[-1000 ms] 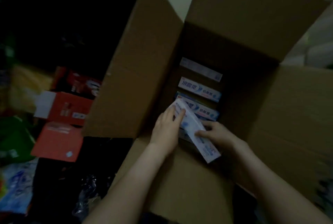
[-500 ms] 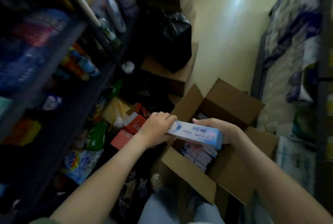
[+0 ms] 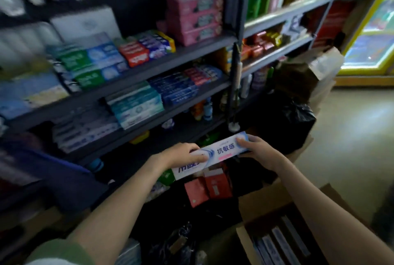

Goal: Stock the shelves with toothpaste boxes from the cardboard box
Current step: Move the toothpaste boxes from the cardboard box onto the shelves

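1. Holding one white-and-blue toothpaste box out in front of the shelves, up in the air and not touching any board. It's about level with the lowest boards.
2. The left hand grips the box's left end with its fingers curled over the top face. The right hand grips the other end the same way, fingers wrapped over it. Can't see either thumb properly.
3. The box is tilted, so its right end is a bit higher and closer to the shelves.
4. The cardboard box is on the floor in front of the shelves with its flaps open. More packs lie in rows inside it.
5. On the shelves, a stack of pink boxes sits on an upper board. Teal boxes are one board lower.
6. Red packets lie at the foot of the shelves, right below the held box. A black bag is slumped near the same foot.
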